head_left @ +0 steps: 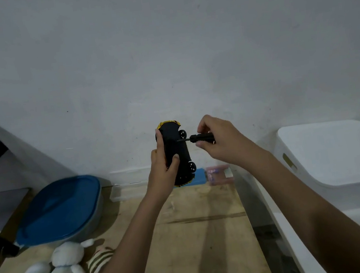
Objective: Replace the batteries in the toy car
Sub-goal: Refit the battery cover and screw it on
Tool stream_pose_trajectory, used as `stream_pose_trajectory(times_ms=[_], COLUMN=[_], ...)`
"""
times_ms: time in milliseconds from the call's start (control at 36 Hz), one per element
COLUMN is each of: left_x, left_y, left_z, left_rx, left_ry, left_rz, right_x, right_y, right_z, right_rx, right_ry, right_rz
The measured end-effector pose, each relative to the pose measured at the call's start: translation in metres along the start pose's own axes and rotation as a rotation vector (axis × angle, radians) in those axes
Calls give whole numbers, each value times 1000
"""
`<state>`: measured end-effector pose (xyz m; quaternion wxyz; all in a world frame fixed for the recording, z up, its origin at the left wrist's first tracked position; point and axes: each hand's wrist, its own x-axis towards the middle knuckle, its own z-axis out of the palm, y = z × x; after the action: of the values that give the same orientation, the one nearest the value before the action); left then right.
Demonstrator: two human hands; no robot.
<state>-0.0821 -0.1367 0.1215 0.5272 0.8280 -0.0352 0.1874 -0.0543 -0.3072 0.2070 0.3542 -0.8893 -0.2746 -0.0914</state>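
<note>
My left hand (163,164) grips a yellow toy car (176,145) raised in front of the wall, its black underside facing me and its nose pointing up. Two black wheels show on the car's right side. My right hand (219,139) holds a small black screwdriver (198,137) level, with its thin tip touching the middle of the underside. Whether a battery cover is open cannot be made out. No batteries are visible.
A wooden tabletop (198,236) lies below. A clear box (127,191) with a blue item (200,177) and a pink packet (217,173) sits by the wall. A blue-lidded container (61,210) stands left, plush toys (68,272) front left, a white bin (335,153) right.
</note>
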Motion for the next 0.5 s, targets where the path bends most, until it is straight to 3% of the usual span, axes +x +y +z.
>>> stream_pose_trajectory(times_ms=[222, 500], left_x=[-6, -12], left_y=[3, -1], left_z=[-1, 5], left_rx=[183, 316], left_ry=[-84, -81], left_rz=[-6, -39], right_x=[-3, -10], right_y=[13, 30], right_z=[4, 15], right_rx=[-227, 85], right_ry=[-40, -100], right_rz=[-76, 266])
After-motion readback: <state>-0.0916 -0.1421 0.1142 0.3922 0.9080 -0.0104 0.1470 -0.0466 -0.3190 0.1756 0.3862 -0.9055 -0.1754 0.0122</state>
